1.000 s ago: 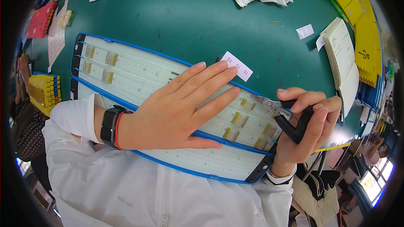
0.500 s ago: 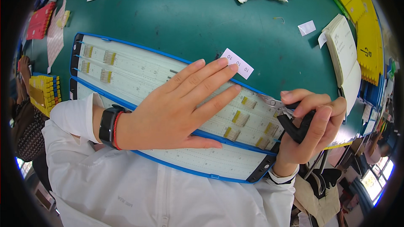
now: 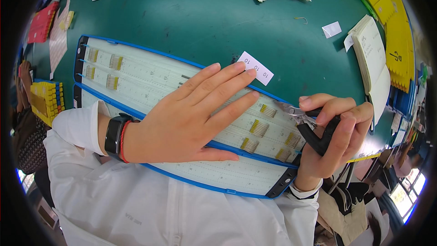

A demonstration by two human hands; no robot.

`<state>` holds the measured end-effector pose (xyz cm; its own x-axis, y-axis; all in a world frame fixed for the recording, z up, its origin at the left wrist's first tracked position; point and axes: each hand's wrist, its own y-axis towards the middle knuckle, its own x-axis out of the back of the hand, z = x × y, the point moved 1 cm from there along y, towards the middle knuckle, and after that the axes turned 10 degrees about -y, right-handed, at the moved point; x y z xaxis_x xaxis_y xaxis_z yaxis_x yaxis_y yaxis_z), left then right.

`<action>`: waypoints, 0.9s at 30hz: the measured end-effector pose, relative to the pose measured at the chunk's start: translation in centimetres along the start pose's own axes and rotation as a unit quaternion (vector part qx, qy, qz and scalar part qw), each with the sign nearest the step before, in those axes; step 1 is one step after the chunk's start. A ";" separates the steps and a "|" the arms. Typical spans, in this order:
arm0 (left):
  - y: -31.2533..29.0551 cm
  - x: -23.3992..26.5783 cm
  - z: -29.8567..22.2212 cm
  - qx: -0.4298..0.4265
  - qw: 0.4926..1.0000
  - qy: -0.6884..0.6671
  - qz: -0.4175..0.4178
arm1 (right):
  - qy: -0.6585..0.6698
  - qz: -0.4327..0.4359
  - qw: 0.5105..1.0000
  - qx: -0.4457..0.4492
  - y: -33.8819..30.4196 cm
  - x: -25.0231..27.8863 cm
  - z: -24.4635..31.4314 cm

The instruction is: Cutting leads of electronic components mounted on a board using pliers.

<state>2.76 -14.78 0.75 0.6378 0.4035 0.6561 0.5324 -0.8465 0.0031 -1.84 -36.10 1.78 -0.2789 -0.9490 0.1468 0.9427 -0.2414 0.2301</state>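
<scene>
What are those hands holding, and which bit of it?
The right hand holds pliers by their black handles. The left hand is spread flat over the blue-edged case, gripping nothing that I can see.

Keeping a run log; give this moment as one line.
left hand: spread across long blue-edged white case | right hand: holding black-handled metal pliers | nearby: white paper label
</scene>
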 end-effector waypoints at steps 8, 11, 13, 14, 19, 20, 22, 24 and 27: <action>-0.1 0.0 0.0 0.001 1.000 0.003 0.002 | -0.002 0.001 1.000 0.011 0.1 0.0 -0.2; 0.0 0.0 -0.1 -0.001 1.000 0.008 0.003 | -0.001 -0.002 1.000 0.014 0.1 0.0 -0.4; 0.0 -0.1 -0.1 -0.001 1.000 0.011 0.004 | 0.002 -0.007 1.000 0.014 0.1 0.1 -0.5; 0.1 -0.1 -0.1 -0.002 1.000 0.011 0.005 | 0.001 -0.007 1.000 0.013 0.1 0.1 -0.5; 0.1 0.1 -0.2 0.000 1.000 0.021 0.006 | -0.038 -0.005 0.999 -0.003 -0.1 0.5 0.0; 0.1 0.1 -0.3 -0.001 1.000 0.021 0.006 | -0.022 -0.011 1.000 -0.007 -0.3 0.9 0.1; 0.1 0.1 -0.2 0.001 1.000 0.011 0.000 | -0.009 -0.018 1.000 -0.012 -0.4 1.1 -0.1; 0.1 0.1 -0.1 -0.001 1.000 0.011 0.000 | 0.020 -0.039 0.999 -0.017 -0.5 1.1 -0.2; 0.2 0.0 -0.1 -0.001 1.000 0.011 0.000 | -0.004 -0.026 1.000 0.011 -0.2 0.5 0.0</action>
<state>2.80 -14.94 0.89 0.6256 0.3960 0.6721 0.5307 -0.8475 0.0053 -2.13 -36.51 1.81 -0.3292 -0.9337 0.1411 0.9227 -0.2863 0.2581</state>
